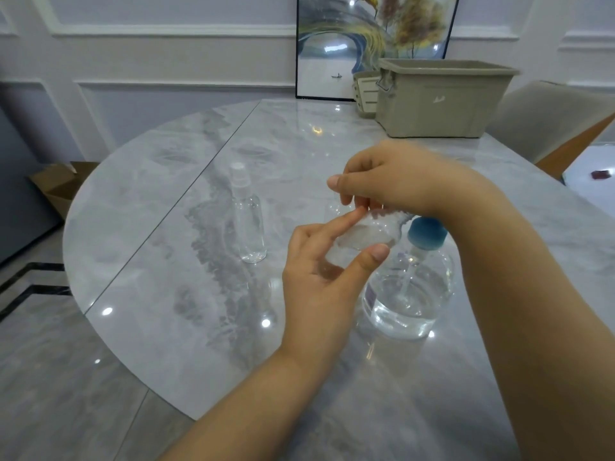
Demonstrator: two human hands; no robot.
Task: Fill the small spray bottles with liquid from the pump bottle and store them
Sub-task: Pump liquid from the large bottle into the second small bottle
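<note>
My left hand holds a small clear spray bottle between thumb and fingers, tilted above the table. My right hand is over its top end, fingers curled and pinching at the bottle's neck or cap, which is blurred and hidden. Right below and behind them stands the large clear pump bottle with a blue collar, holding clear liquid; its pump head is hidden by my right wrist. A second small clear spray bottle with a white cap stands upright to the left on the marble table.
A beige plastic storage bin with a latch stands at the table's back right, a smaller slatted basket beside it. A framed picture leans on the wall behind. A chair is at the right, a cardboard box on the floor at left.
</note>
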